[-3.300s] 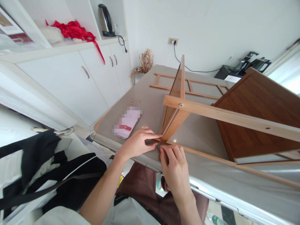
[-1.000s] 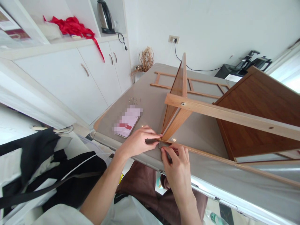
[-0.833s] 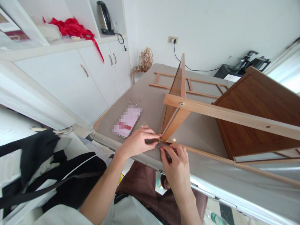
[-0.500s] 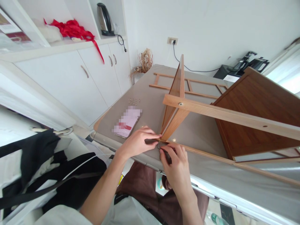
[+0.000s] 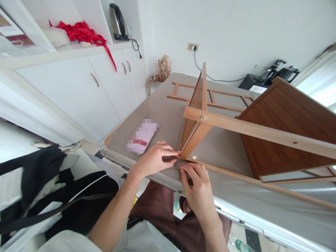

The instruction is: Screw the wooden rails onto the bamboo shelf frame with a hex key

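Note:
A wooden frame stands on edge at the table's front, with an upper rail (image 5: 252, 130), a lower rail (image 5: 228, 172) and an upright panel (image 5: 197, 91) at its left end. My left hand (image 5: 155, 156) is closed, its thumb and fingertips pinching the frame's lower left corner. Just right of that corner, my right hand (image 5: 197, 180) is closed with its fingers pinched on a thin bent metal hex key (image 5: 178, 163). The key's end is at the lower rail's outer face; its tip is hidden. A screw head (image 5: 202, 118) shows in the upper rail's end.
A phone (image 5: 144, 138) lies left of my hands, with several small screws (image 5: 150, 114) behind it. A ladder-like wooden frame (image 5: 189, 99) lies farther back. To the right leans a dark brown board (image 5: 291, 129). Black appliances (image 5: 273, 75) stand near the wall.
My right hand and the bent end of the hex key have turned slightly beside the corner. My left hand keeps its pinch in the same place.

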Demonstrator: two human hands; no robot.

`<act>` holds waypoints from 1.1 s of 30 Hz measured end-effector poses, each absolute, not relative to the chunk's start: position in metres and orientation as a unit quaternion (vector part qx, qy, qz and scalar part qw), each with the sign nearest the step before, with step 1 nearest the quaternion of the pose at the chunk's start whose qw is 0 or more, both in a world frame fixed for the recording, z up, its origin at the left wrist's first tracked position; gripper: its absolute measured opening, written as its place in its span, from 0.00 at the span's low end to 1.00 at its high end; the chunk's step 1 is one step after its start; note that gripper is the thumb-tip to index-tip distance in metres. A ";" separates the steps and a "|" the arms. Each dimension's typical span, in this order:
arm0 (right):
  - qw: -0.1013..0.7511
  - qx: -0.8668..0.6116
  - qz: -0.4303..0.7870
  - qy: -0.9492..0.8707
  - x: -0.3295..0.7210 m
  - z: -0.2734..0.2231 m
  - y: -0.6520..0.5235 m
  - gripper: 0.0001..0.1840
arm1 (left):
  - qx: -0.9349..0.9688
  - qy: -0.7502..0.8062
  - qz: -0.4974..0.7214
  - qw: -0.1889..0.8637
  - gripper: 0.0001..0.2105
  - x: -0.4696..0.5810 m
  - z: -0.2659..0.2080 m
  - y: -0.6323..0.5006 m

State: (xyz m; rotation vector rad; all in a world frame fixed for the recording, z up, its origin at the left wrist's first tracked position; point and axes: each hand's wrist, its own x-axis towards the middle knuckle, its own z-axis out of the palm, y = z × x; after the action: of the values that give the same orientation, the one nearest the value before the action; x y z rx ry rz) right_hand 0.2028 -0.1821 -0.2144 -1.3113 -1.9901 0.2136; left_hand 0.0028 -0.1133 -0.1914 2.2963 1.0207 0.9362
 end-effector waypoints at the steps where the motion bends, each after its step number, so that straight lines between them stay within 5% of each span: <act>1: 0.366 -0.510 0.081 -0.774 0.203 -0.215 -0.182 0.07 | 0.833 0.371 0.340 0.228 0.14 0.003 -0.191 -0.113; 33: 0.372 -0.539 0.002 -0.755 0.183 -0.205 -0.184 0.09 | 0.831 0.369 0.337 0.244 0.15 0.002 -0.191 -0.113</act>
State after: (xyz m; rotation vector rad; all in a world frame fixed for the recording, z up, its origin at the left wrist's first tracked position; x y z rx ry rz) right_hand 0.1830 -0.1837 -0.2046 -1.3815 -1.9358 0.0062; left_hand 0.0018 -0.1126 -0.1907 2.2700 1.0071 0.9216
